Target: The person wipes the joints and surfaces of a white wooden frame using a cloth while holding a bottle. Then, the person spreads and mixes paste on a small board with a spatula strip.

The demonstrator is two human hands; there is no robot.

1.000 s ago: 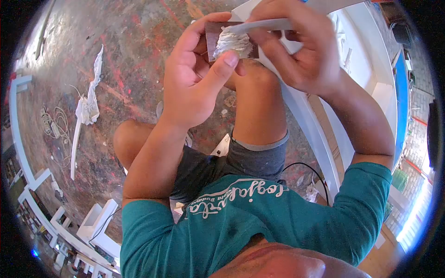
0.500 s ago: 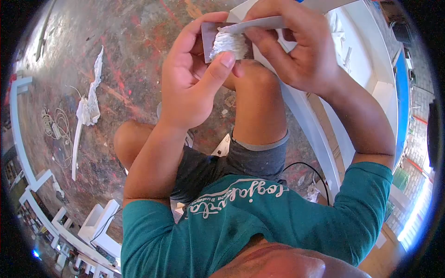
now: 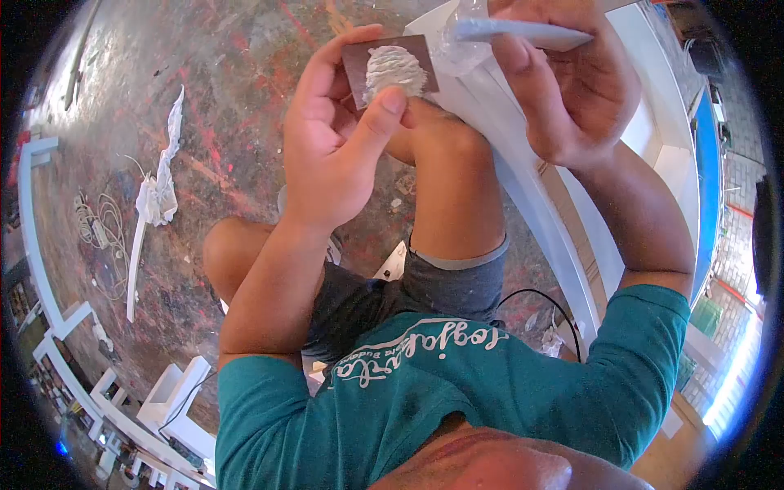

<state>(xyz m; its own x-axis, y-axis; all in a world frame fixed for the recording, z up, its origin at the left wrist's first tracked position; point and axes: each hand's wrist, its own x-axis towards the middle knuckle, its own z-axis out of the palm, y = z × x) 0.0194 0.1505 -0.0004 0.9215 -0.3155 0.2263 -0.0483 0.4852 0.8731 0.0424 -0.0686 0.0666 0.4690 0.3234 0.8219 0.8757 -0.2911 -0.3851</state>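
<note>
My left hand (image 3: 339,139) grips a small dark square plate (image 3: 354,72) by its lower edge, thumb in front and fingers behind. A ridged mound of white putty (image 3: 395,69) sits on the plate, next to the thumb tip. To the right, my right hand (image 3: 572,90) pinches a thin, pale flat scraper (image 3: 523,33) between thumb and fingers. The scraper is apart from the plate and seen nearly edge-on. Behind its tip is crumpled clear plastic (image 3: 457,61). The right fingers are partly hidden behind the scraper.
A long white panel structure (image 3: 543,216) runs down my right side, close to my knee (image 3: 461,147). On the stained floor at left lie a crumpled white strip (image 3: 159,196) and a coiled cable (image 3: 98,220). White frames (image 3: 175,400) stand at lower left.
My right hand has moved right with the scraper, off the putty and away from the plate. The plate in my left hand has shifted slightly left and tilted, showing more of the putty.
</note>
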